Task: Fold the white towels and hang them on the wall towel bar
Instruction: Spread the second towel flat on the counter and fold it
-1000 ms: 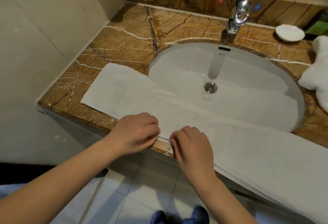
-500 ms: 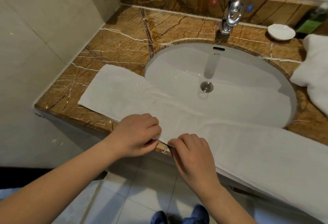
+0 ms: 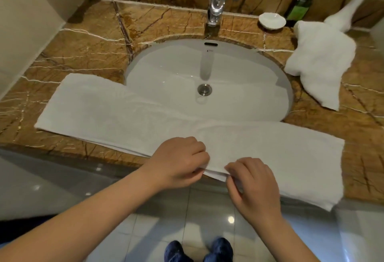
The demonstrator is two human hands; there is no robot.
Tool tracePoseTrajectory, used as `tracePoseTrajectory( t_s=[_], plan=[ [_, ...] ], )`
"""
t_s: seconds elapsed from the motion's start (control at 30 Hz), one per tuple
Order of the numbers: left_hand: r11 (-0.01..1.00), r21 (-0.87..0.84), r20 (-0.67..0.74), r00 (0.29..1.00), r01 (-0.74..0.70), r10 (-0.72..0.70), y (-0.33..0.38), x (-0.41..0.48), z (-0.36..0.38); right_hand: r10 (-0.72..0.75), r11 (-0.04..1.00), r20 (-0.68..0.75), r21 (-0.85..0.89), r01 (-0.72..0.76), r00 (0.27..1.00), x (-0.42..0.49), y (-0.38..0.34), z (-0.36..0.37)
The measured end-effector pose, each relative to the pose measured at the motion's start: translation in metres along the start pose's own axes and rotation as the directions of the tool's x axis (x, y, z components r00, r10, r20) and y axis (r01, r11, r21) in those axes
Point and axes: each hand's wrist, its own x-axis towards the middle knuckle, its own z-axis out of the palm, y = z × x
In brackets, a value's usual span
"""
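- Both engaged: my left hand (image 3: 178, 164) and right hand (image 3: 253, 187) pinch the towel (image 3: 124, 112) at its near edge.
- Towel lies flat across counter (image 3: 87, 49) and sink (image 3: 249, 70) front.

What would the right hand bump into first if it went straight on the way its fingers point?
Probably the left hand: the right hand, pinching the towel edge, points left along that edge toward the other hand, close by. Depth is unclear.

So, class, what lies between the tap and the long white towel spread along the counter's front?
In the head view, the sink basin, with its metal drain, lies between the tap and the long towel.
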Motion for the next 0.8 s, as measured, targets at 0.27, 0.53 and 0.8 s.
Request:
tracePoseTrajectory(
  t_s=[0.27,0.53,0.8],
  plan=[
    [0.999,0.024,0.073,0.996,-0.044,0.042,0.000,0.001,0.000,-0.100,0.989,-0.062,0.099,0.106,0.993,0.000,0.011,-0.007],
    [0.999,0.033,0.092,0.995,-0.042,0.038,0.004,0.007,-0.002,-0.122,0.991,0.035,0.055,0.120,0.992,-0.015,0.014,-0.002],
    [0.999,0.016,0.078,0.996,-0.052,0.050,0.016,0.026,0.009,0.174,0.984,0.044,0.017,-0.175,0.984,-0.011,0.042,-0.020]
  ],
)
